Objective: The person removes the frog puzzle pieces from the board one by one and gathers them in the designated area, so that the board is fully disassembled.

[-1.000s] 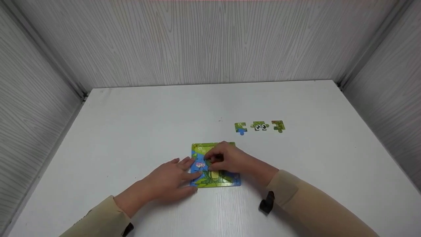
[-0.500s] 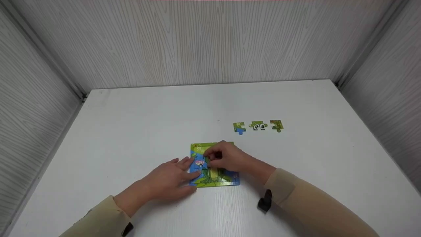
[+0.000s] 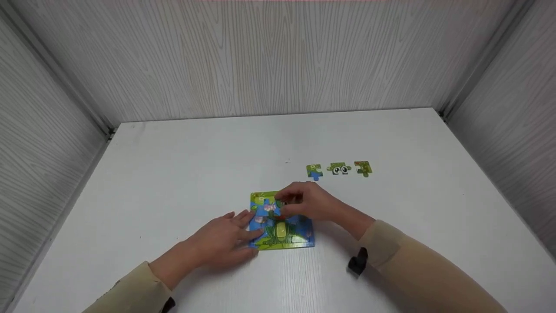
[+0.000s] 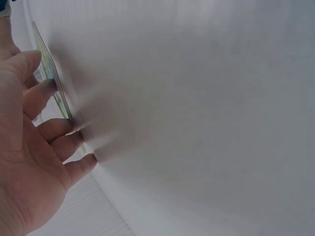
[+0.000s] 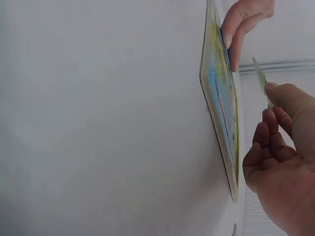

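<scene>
A small puzzle board [image 3: 299, 240] with a green frog picture lies flat near the middle of the table. My left hand [image 3: 226, 240] has its fingers spread over the board's left side, fingertips at its edge [image 4: 63, 104] in the left wrist view. Between thumb and fingers, my right hand [image 3: 312, 201] pinches a blue jigsaw piece [image 3: 269, 208] with a pink flower. In the right wrist view that piece [image 5: 260, 73] is held up, apart from the board [image 5: 222, 105]. The upper right of the board is hidden by the right hand.
Behind the board, three loose jigsaw pieces form a row: a green and blue one [image 3: 315, 171], one with two eyes [image 3: 339, 169] and a green one with red [image 3: 363, 168]. Wood-grain panels [image 3: 278, 61] rise at the table's back and sides.
My right hand has lifted the flower piece from the board and shifted slightly back and to the right, uncovering more of the frog picture below. My left hand stays in place.
</scene>
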### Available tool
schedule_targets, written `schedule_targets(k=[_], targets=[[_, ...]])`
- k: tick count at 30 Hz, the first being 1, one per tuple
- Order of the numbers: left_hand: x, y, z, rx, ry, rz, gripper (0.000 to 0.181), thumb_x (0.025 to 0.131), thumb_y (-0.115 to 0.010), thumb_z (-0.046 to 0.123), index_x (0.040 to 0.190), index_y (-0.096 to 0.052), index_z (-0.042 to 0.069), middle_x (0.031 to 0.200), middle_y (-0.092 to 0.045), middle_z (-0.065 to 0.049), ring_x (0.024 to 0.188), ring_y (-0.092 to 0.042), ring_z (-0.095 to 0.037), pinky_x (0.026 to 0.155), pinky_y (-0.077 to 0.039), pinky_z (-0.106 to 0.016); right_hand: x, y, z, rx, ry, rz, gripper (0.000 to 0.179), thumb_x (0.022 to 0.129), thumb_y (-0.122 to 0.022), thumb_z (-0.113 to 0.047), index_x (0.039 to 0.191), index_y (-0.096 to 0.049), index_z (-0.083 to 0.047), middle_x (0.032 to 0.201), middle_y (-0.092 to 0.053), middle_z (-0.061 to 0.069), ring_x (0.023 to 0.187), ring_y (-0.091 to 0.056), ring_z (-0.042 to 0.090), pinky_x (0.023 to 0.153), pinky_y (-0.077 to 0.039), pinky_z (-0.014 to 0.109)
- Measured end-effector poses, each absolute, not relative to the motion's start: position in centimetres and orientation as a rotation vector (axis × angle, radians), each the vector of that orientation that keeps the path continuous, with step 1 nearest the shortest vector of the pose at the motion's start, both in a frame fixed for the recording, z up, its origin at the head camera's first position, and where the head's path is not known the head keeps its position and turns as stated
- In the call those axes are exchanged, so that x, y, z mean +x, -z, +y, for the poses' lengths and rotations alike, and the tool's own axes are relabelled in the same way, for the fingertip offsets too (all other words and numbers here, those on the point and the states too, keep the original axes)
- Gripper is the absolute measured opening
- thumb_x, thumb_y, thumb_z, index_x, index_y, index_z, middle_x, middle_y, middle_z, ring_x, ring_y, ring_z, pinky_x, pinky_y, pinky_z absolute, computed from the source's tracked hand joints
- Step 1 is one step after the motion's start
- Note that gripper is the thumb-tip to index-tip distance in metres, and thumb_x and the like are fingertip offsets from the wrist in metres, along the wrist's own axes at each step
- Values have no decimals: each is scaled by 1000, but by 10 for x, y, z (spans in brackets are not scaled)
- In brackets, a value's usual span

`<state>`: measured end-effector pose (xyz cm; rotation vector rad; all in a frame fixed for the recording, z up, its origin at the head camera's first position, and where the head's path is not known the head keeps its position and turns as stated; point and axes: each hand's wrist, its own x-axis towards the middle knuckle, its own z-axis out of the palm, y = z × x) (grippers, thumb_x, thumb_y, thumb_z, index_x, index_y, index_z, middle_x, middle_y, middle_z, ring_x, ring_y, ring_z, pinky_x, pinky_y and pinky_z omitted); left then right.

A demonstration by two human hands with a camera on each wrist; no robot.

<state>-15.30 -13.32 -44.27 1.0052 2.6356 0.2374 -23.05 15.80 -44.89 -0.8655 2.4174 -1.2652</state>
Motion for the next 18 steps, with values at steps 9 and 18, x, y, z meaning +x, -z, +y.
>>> schedule_targets(k=[9, 18], targets=[[-154, 446, -133, 981, -230, 2655, 56, 106, -54, 54, 155, -57, 28, 169, -35, -16, 158, -29, -30, 125, -30, -54, -244, 439, 198, -859, 1173, 2538, 28, 97, -79, -20, 125, -79, -17, 109, -73, -5, 97, -64, 17, 86, -56, 35], [-155, 448, -132, 985, -232, 2671, 56, 105, -55, 54, 154, -58, 28, 168, -37, -16, 158, -31, -30, 125, -31, -55, -256, 442, 243, -733, 1114, 2621, 30, 99, -77, -19, 128, -77, -14, 117, -72, -1, 106, -64, 19, 93, -55, 41]])
